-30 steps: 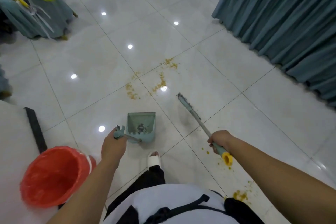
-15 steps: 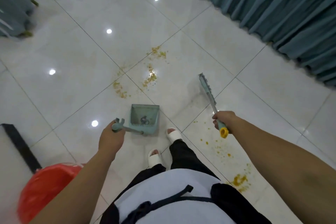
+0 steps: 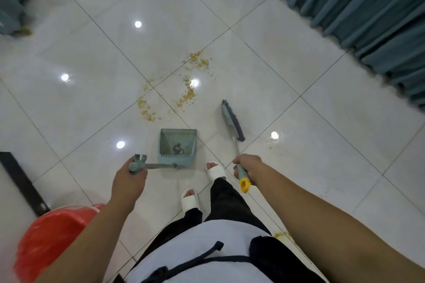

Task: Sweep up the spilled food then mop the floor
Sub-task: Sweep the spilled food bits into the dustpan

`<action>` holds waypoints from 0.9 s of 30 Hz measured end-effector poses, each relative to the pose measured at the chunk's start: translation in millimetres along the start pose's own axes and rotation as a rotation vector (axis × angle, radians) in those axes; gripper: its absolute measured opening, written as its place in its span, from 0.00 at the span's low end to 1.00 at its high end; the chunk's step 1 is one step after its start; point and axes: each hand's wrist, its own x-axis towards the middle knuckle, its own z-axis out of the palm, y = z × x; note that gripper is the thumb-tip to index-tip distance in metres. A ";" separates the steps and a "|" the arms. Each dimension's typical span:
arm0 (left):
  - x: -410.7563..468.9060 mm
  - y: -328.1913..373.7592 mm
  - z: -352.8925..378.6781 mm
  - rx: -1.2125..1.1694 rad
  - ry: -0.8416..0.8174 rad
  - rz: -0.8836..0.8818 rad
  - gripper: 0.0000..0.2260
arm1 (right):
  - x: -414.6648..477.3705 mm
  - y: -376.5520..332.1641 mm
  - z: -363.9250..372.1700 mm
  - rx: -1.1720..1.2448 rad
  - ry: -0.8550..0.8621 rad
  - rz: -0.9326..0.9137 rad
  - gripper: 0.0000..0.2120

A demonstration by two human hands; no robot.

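Yellow spilled food lies in small scattered piles on the white tile floor, just ahead of me. My left hand grips the long handle of a teal dustpan, which sits on the floor in front of my feet with some debris inside. My right hand grips the teal, yellow-tipped handle of a broom, whose brush head stands to the right of the dustpan and the food. A few crumbs show by my right hip.
A red bucket stands at my lower left beside a dark strip. Teal curtains hang along the right. Teal-covered furniture is at the upper left. My feet wear white slippers.
I have stepped forward and turned right, so the spill is closer. The broom head swung in toward the dustpan. The crumbs on my right slid behind me.
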 end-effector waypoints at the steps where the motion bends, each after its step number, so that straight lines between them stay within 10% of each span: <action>1: -0.5 0.6 0.8 0.004 0.000 0.001 0.17 | -1.7 -0.7 4.2 0.017 -0.025 0.005 0.14; 13: -6.8 -2.1 -3.2 -0.007 0.012 -0.002 0.14 | -30.6 -3.7 35.2 0.051 -0.190 -0.011 0.01; 27: -7.8 24.3 -23.8 -0.055 0.008 0.011 0.17 | -34.0 -78.2 12.9 -0.021 -0.029 -0.217 0.11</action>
